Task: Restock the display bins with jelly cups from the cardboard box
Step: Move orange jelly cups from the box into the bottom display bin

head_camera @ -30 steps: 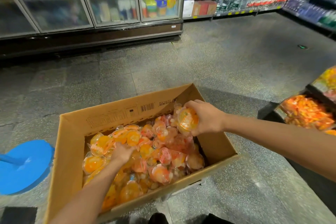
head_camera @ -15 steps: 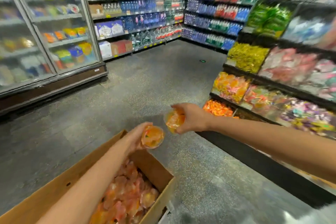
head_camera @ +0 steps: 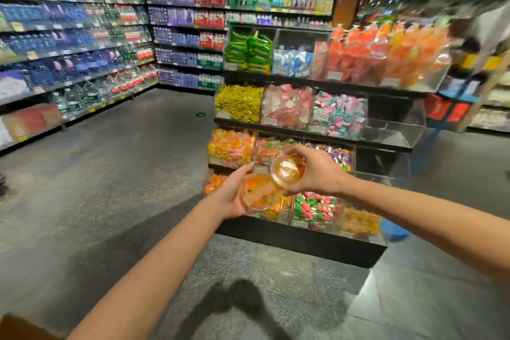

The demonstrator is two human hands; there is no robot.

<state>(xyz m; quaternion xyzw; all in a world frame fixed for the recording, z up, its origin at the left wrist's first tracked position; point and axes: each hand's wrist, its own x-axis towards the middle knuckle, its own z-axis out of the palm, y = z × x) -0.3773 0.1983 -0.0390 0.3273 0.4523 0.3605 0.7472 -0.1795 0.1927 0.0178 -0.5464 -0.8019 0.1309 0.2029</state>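
Note:
My left hand holds an orange jelly cup in its palm, fingers curled around it. Just to the right and slightly higher, my right hand grips a second clear orange jelly cup, and the two cups touch. Both hands are stretched out in front of the tiered display bins. Behind my hands sit a bin of orange jelly cups on the third tier and a low bin of orange cups. Only a corner of the cardboard box shows at the bottom left.
The display stand has clear bins of wrapped sweets on several tiers, with a black base on the grey floor. Shelves of bottled drinks line the left and back walls. Open floor lies to the left of the stand.
Both hands lifted a jelly cup out of the box and carried them up and right to the display bins. My view swung from the box to the stand.

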